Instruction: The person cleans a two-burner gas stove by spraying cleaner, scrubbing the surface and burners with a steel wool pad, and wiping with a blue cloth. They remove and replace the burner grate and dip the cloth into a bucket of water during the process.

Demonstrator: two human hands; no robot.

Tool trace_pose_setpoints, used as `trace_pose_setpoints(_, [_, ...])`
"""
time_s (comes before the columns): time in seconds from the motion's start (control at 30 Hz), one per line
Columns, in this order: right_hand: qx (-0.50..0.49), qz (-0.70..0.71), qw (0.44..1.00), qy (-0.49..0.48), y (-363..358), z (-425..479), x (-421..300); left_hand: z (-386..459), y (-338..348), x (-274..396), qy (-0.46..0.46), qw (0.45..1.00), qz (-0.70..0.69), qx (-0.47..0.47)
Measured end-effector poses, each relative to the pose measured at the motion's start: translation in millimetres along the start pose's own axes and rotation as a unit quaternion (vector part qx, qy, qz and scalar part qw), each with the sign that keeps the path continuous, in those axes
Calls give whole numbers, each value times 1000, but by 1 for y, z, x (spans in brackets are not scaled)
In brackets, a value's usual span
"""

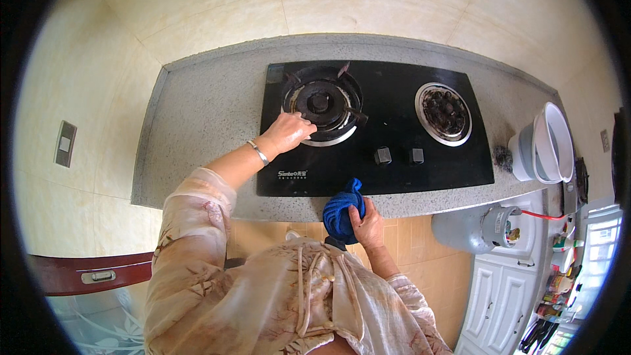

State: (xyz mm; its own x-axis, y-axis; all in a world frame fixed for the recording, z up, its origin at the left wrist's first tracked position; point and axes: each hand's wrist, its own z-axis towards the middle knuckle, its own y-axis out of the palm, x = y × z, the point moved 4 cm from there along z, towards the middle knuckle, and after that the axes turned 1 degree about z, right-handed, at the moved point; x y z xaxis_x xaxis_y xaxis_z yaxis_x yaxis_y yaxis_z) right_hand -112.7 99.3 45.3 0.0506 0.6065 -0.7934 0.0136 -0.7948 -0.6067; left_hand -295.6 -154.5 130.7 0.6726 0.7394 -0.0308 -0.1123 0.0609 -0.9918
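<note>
My left hand [291, 131] rests on the left burner's pan support [362, 116], its fingers curled at the near left edge; whether they grip the support is hard to tell. My right hand [367, 222] holds a bunched blue cloth [340, 214] at the counter's front edge, below the black glass gas hob [389, 108]. Inside the support sits a dark round burner [320, 102]. The right burner [443, 114] has no support on it and looks stained within its metal ring. Two square knobs [383, 156] stand between the burners, near the front.
A grey and white bucket [542, 148] stands at the counter's right end, with a dark scouring pad [503, 158] beside it. A gas cylinder [468, 229] with a red hose [542, 215] is below the counter at right, near white cabinets [493, 296]. A tiled wall [345, 10] rises behind.
</note>
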Motion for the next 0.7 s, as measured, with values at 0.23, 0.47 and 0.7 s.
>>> trace_pose_setpoints(0.23, [1,-13,1000,-5,1,1,-1,-3,14,-4,-7,1000,5,8])
trace_pose_setpoints(0.47, [-2,-3,1000,-16,3,4,-2,-6,30,-5,-10,1000,-6,11])
trace_pose_setpoints(0.7, [-46,100,994,25,1,6,8,-1,39,-6,-4,999,45,-17])
